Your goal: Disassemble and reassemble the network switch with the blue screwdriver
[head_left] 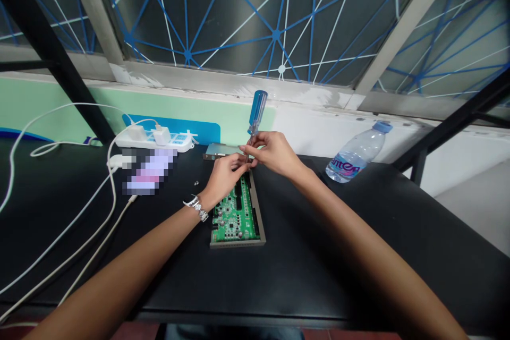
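Observation:
A blue-handled screwdriver (257, 111) stands nearly upright, and my right hand (271, 154) pinches its shaft just below the handle. My left hand (224, 176) is beside it, fingertips closed at the lower shaft. The tip is hidden by my fingers, so anything small held there cannot be seen. Below both hands lies a green circuit board (234, 218) in an open grey metal case (239, 243). A flat metal cover (220, 151) lies just beyond my hands. A silver bracelet (196, 207) circles my left wrist.
A white power strip (155, 139) with white chargers sits at the back left of the black table (319, 276). White cables trail across the left side. A blurred object (148, 172) lies near the strip. A plastic water bottle (356, 152) lies at the right.

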`<state>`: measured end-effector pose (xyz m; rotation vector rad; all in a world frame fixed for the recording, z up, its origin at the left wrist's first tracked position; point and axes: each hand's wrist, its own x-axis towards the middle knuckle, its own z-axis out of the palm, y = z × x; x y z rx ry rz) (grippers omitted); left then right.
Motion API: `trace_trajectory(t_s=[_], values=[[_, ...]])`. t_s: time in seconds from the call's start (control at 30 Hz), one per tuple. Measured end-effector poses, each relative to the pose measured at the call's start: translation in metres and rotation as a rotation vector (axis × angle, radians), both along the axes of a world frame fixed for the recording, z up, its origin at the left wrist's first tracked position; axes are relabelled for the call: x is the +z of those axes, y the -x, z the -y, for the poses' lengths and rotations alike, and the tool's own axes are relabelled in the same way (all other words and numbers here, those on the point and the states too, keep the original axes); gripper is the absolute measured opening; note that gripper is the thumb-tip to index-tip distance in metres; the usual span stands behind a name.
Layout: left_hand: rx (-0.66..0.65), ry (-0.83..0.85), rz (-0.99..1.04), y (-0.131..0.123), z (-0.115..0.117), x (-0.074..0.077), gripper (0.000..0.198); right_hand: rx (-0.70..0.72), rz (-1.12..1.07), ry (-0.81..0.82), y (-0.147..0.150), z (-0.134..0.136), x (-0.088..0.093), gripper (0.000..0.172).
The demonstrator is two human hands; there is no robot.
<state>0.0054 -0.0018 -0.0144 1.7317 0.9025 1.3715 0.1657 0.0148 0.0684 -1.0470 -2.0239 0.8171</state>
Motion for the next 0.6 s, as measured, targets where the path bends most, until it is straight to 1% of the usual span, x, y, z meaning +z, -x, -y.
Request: trace_trajectory(t_s=[0.07, 0.2, 0.3, 0.37, 0.43, 0.53, 0.6], values=[[-0.030, 0.015, -0.009, 0.002, -0.001, 0.000, 0.014, 0.042, -0.002, 0.042, -0.002, 0.001, 0.002, 0.029], [-0.082, 0.010, -0.052, 0.005, -0.003, 0.001, 0.017, 0.143, -0.030, 0.177, -0.006, 0.002, 0.009, 0.038], [-0.088, -0.015, -0.085, 0.006, -0.002, 0.005, 0.018, 0.210, -0.024, 0.234, -0.009, 0.002, 0.012, 0.036], [-0.083, -0.039, -0.122, 0.006, -0.001, 0.006, 0.019, 0.219, -0.015, 0.235, -0.010, 0.002, 0.013, 0.032], [-0.087, -0.051, -0.147, 0.006, -0.001, 0.007, 0.019, 0.197, -0.005, 0.221, -0.011, 0.001, 0.012, 0.029], [-0.111, -0.040, -0.114, 0.006, -0.001, 0.005, 0.016, 0.167, 0.000, 0.186, -0.011, 0.000, 0.010, 0.026], [-0.091, -0.037, -0.082, 0.005, 0.000, 0.004, 0.018, 0.156, -0.001, 0.160, -0.011, 0.000, 0.009, 0.024]])
